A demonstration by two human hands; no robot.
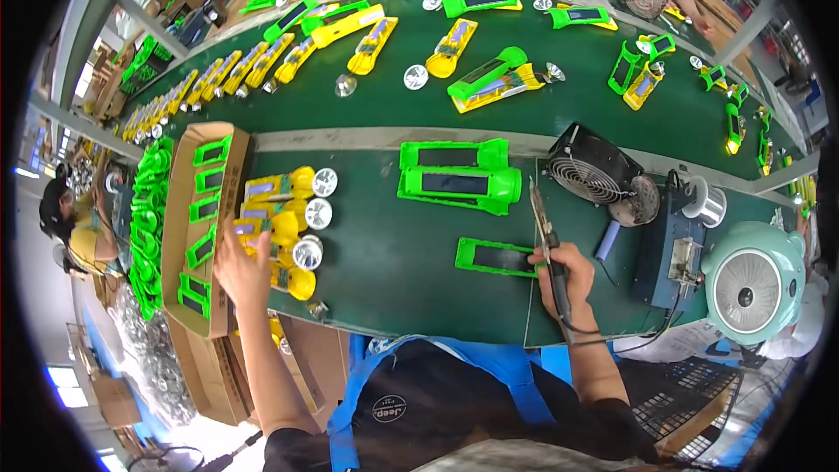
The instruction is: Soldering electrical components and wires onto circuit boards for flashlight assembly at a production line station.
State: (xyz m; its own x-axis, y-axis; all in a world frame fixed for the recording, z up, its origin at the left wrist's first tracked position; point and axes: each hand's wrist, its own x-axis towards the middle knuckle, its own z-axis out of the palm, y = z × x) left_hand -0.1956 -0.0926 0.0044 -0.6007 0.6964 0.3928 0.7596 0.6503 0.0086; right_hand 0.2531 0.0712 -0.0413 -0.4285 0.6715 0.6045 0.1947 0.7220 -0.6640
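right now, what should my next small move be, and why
I'd probably close your left hand on a yellow housing: its fingers look spread right by the row of them, while your right hand holds the soldering iron, so only the left seems free to pick up.

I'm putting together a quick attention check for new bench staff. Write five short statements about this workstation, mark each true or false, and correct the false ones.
1. The right hand holds a soldering iron. True.
2. The left hand is gripping a spool of wire. False: it is at the yellow torch bodies, beside the cardboard box.
3. The cardboard box has green frames inside it. True.
4. The turquoise fan stands on the person's left. False: it stands on the right.
5. A purple cylinder lies to the right of the soldering iron. True.
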